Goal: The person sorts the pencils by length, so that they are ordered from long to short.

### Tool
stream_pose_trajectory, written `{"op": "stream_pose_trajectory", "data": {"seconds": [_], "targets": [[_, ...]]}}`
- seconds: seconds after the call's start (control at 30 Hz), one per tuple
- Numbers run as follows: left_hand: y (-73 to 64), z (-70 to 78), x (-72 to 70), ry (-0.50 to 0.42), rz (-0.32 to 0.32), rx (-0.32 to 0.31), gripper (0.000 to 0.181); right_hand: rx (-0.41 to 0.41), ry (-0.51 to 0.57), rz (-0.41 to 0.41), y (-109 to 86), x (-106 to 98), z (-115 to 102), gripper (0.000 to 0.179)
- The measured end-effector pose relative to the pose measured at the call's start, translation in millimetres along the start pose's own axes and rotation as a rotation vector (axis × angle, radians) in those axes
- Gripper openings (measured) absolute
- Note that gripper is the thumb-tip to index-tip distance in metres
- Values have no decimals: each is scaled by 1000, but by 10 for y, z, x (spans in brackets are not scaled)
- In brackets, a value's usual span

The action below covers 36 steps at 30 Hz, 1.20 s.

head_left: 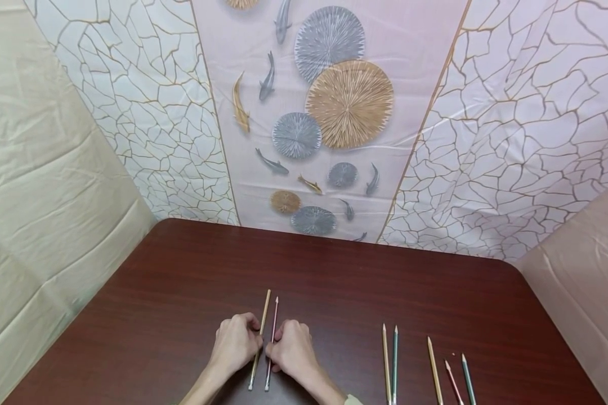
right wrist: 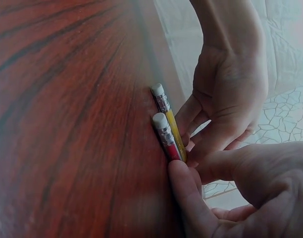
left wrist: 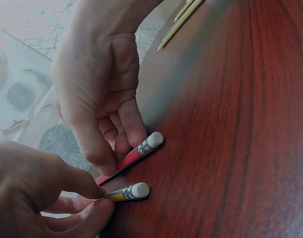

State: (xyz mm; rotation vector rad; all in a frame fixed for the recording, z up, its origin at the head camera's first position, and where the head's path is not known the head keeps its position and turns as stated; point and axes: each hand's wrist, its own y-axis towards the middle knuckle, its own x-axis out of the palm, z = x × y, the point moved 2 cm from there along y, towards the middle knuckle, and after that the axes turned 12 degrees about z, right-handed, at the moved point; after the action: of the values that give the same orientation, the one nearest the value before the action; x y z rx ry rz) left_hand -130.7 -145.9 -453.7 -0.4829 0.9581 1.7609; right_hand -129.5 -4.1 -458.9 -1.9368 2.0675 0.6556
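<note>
Two pencils lie side by side on the dark wooden table, their white eraser ends toward me. My left hand [head_left: 237,341] pinches the yellow pencil [head_left: 266,308] between thumb and fingers. Just to its right, the red pencil [head_left: 275,314] is pinched by my right hand [head_left: 293,350]. The red one has a pointed far tip; the yellow one's far end looks blunt. In the left wrist view, the yellow pencil's eraser [left wrist: 140,190] sits near the red pencil's eraser [left wrist: 155,139]. Both metal-banded ends also show in the right wrist view, close together, the red pencil [right wrist: 172,151] nearer the camera.
To the right on the table [head_left: 182,270] lie several more pencils: a yellow one [head_left: 386,360] beside a green one [head_left: 395,360], then another yellow pencil [head_left: 434,368], a short red pencil [head_left: 453,379] and a blue-green pencil [head_left: 468,377]. A patterned cloth [head_left: 425,185] hangs behind the table.
</note>
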Motion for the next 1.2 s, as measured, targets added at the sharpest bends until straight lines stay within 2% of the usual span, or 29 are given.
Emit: {"op": "stream_pose_trajectory", "data": {"seconds": [0.43, 0.87, 1.2], "targets": [[-16, -7, 10, -9, 9, 2, 17, 9, 18, 5, -12, 26, 13, 14], [-37, 4, 8, -27, 0, -25, 16, 19, 14, 5, -20, 17, 1, 13], [-28, -7, 15, -30, -13, -62, 14, -12, 24, 17, -24, 13, 9, 14]]}}
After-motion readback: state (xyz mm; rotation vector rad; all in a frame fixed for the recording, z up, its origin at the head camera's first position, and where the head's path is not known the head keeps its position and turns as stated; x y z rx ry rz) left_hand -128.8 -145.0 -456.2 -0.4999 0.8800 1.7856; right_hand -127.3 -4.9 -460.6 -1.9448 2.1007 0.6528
